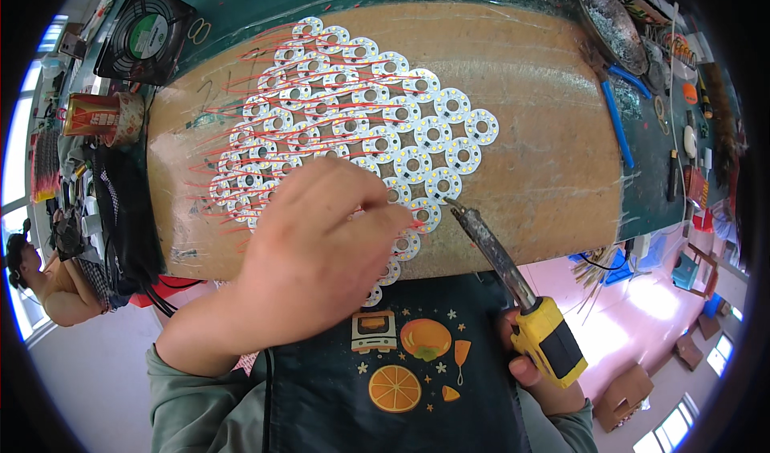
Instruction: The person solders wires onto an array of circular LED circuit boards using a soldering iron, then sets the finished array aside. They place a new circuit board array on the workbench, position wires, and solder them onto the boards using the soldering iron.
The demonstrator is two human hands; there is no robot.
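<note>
Currently, left hand (325, 240): over the ring boards (369, 144); I can't tell its grip.
Right hand (541, 389): closed around your soldering iron (513, 283).
Ring boards: on the brown sheet (537, 172) before you, partly hidden.

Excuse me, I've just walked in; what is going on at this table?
A person's right hand grips a yellow-handled soldering iron, its tip beside the white ring-shaped boards clustered on a brown panel. The left hand is over the cluster's lower part, fingertips near the iron's tip. Red wires run across many boards, mostly toward the left.
</note>
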